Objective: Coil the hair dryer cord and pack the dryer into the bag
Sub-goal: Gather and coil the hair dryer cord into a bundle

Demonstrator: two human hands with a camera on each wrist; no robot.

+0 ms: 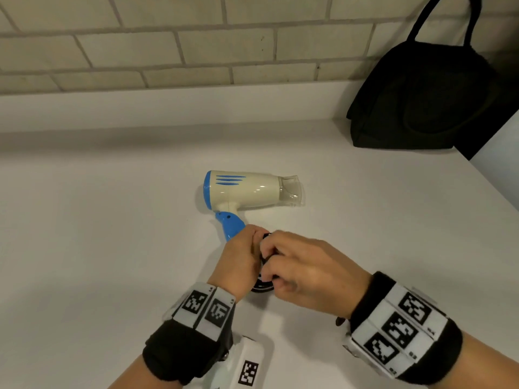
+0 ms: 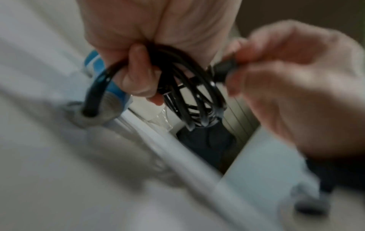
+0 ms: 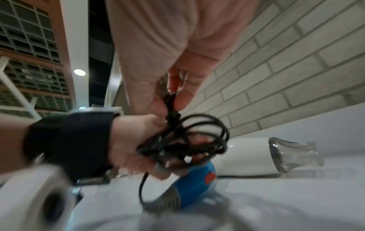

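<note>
A cream and blue hair dryer (image 1: 247, 192) lies on its side on the white counter (image 1: 112, 234), clear nozzle (image 1: 290, 189) pointing right, blue handle (image 1: 230, 224) towards me. My left hand (image 1: 238, 259) grips several loops of the black cord (image 2: 189, 87) just below the handle. My right hand (image 1: 295, 265) pinches the cord's plug end (image 2: 225, 65) beside the coil (image 3: 189, 140). The hands touch and hide most of the cord in the head view. The black bag (image 1: 427, 94) stands at the back right against the wall.
A brick wall (image 1: 168, 43) and a raised ledge (image 1: 168, 108) run along the back of the counter. The counter's right edge (image 1: 494, 186) slants past the bag. Bands with printed markers wrap both wrists.
</note>
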